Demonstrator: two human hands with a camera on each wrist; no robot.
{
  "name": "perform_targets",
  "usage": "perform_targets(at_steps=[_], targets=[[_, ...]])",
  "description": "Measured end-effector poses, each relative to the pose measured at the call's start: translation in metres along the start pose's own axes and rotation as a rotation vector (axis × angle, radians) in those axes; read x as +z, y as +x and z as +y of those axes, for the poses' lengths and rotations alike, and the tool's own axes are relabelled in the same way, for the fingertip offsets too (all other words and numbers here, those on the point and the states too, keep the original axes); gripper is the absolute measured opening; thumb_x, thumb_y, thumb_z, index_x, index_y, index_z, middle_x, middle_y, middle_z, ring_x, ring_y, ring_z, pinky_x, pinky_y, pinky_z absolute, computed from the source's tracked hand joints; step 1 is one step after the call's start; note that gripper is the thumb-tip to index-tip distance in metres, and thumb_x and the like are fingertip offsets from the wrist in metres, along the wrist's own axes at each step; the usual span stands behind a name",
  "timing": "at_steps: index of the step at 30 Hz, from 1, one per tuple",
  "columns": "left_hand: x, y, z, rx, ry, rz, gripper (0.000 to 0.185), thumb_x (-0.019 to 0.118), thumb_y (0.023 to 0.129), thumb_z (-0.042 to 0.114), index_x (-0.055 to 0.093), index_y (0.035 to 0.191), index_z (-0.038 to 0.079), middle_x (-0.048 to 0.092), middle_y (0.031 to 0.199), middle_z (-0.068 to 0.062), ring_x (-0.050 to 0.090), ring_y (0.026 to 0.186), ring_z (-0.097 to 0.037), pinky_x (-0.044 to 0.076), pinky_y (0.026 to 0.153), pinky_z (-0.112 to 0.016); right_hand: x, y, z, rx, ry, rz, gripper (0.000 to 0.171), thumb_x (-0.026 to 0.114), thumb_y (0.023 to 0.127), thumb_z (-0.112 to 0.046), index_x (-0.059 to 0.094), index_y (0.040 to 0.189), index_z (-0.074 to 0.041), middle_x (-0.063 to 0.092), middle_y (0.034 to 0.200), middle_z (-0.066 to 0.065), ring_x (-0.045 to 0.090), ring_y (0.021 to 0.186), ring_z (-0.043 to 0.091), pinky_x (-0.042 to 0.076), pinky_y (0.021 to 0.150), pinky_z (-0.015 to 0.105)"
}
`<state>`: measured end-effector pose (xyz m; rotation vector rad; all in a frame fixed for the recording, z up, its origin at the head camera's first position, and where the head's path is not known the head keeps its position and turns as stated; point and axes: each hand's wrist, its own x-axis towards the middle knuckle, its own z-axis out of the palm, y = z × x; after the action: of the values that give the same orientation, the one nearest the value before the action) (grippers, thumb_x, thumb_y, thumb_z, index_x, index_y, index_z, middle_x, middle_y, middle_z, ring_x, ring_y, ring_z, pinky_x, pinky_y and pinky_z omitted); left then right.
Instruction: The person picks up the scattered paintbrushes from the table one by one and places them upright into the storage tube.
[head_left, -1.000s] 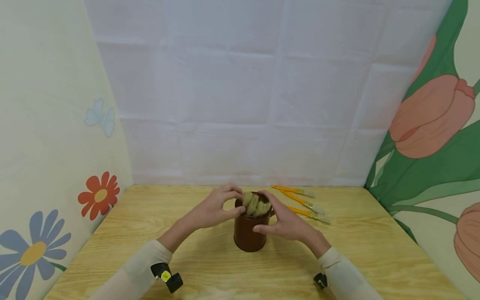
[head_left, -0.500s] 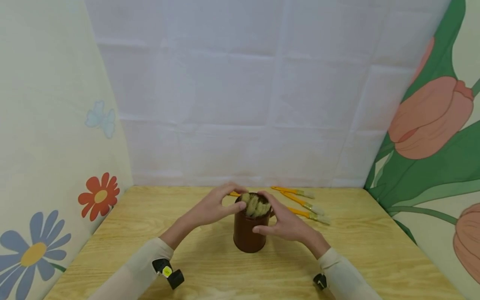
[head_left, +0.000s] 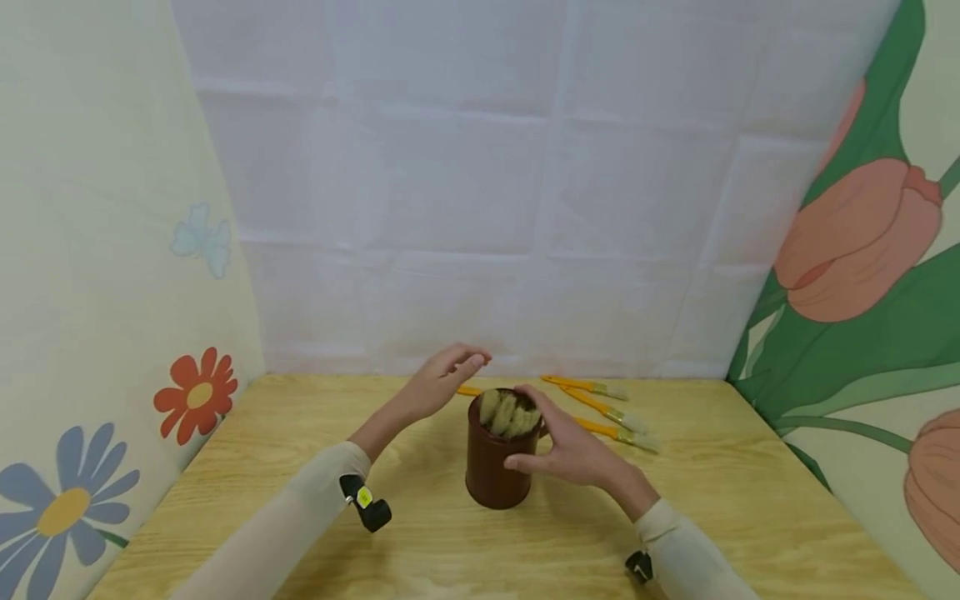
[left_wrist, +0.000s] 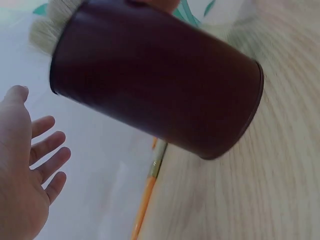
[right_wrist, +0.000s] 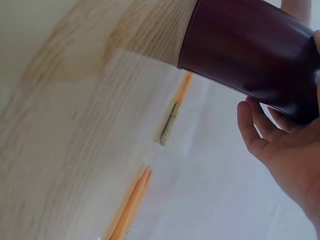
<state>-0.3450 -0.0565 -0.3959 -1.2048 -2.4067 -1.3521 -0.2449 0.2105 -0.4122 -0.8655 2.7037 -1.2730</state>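
Brown cup (head_left: 495, 471) upright, brush heads (head_left: 508, 412) inside; right hand (head_left: 573, 450) grips cup, left hand (head_left: 438, 385) spread, empty; handles hidden.

A dark brown cup (head_left: 495, 467) stands upright mid-table, several pale brush heads (head_left: 508, 411) sticking out its top.

It was a staged recording booth: a wooden surface (head_left: 697, 508) was boxed in by creased white sheeting (head_left: 480, 183) and flower-printed cloth panels (head_left: 97, 275).
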Motion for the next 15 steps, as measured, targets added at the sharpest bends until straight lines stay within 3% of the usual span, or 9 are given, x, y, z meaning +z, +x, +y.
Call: perform_targets(at_steps=[7,11,15], targets=[[0.013,0.015,-0.029,-0.052,0.04,-0.061,0.046,0.044,0.109,0.047,0.058,0.143,0.018,0.054,0.14,-0.002,0.054,0.123,-0.021,0.044,0.1,-0.052,-0.001,-0.002,0.001,-0.002,-0.018,-0.002,0.097,0.077,0.09,-0.048,0.015,0.163,-0.03,0.023,0.163,-0.005,0.034,0.144,0.019,0.036,0.109,0.055],[0.02,0.023,-0.043,-0.031,0.215,-0.144,0.042,0.053,0.108,0.038,0.056,0.144,0.015,0.052,0.144,-0.005,0.051,0.128,-0.028,0.043,0.102,-0.053,-0.002,-0.001,0.001,0.001,-0.027,0.001,0.096,0.077,0.09,-0.048,0.016,0.163,-0.031,0.023,0.164,-0.003,0.033,0.145,0.021,0.036,0.109,0.056],[0.027,0.027,-0.054,0.046,0.476,-0.253,0.045,0.062,0.102,0.008,0.053,0.146,0.007,0.051,0.146,-0.015,0.046,0.134,-0.038,0.036,0.105,-0.06,0.0,0.001,0.003,-0.004,-0.039,-0.016,0.097,0.075,0.09,-0.052,0.014,0.163,-0.032,0.022,0.164,-0.004,0.031,0.146,0.021,0.036,0.109,0.056]])
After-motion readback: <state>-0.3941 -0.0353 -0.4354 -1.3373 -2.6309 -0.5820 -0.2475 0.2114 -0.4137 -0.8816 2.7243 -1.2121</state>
